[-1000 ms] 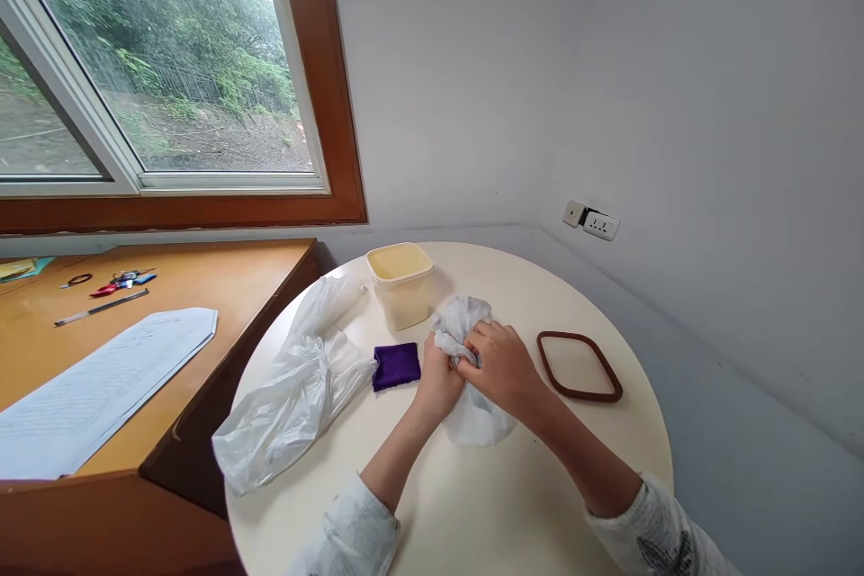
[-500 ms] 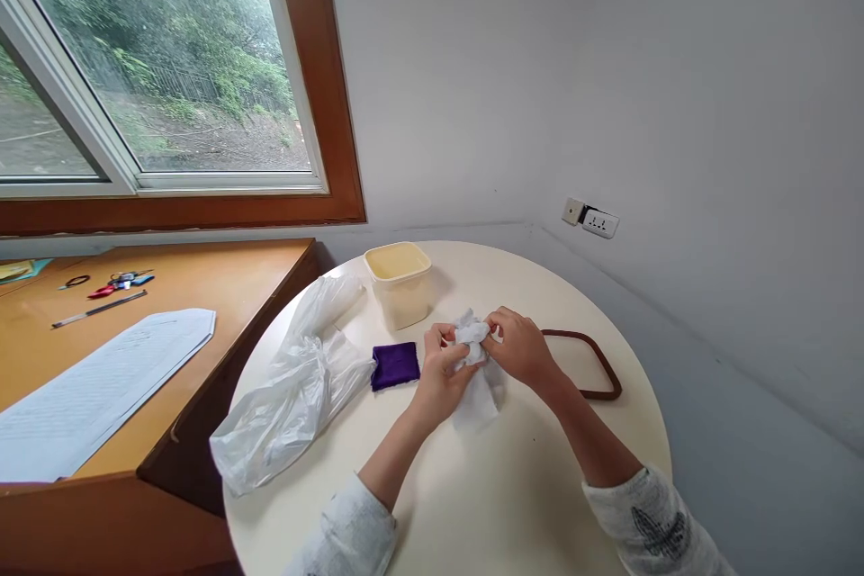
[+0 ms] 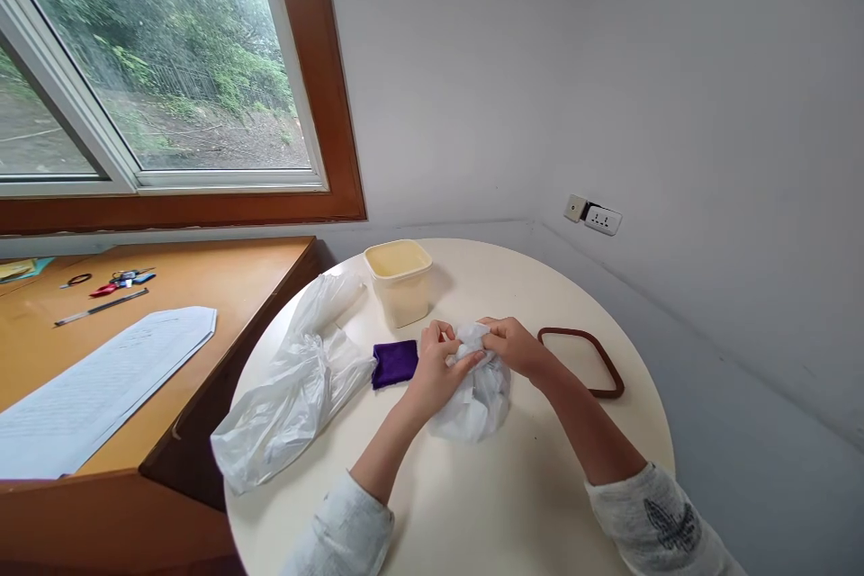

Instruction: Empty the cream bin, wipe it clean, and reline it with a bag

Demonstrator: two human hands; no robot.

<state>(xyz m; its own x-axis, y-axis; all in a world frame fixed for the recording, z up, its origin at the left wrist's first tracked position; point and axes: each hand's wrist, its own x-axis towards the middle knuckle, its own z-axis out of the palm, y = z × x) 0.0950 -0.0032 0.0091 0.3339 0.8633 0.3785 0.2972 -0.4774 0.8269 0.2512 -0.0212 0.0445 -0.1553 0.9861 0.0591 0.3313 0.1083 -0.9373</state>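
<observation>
A crumpled white plastic bag [image 3: 476, 405] is between my two hands over the middle of the round table [image 3: 486, 504]. My left hand [image 3: 437, 369] pinches the bunched top of it from the left. From the right, my right hand [image 3: 517, 346] grips the same gathered part; some of its fingertips are hidden in the folds. Below the hands the loose part of the bag spreads out. Just left of my left hand lies a folded purple cloth [image 3: 395, 364]. Behind the hands stands a pale yellow square container [image 3: 401, 288], open at the top.
A larger white plastic bag [image 3: 290, 405] lies along the table's left side. Right of my right hand rests a brown rounded frame [image 3: 607, 369]. A wooden desk [image 3: 243, 279] on the left holds papers [image 3: 128, 378], a pen [image 3: 101, 308] and keys [image 3: 125, 281].
The small white bag has opened out from a narrow hanging strip to a wider, puffier shape below my hands. Both hands still hold its top, the right slightly farther from me.
</observation>
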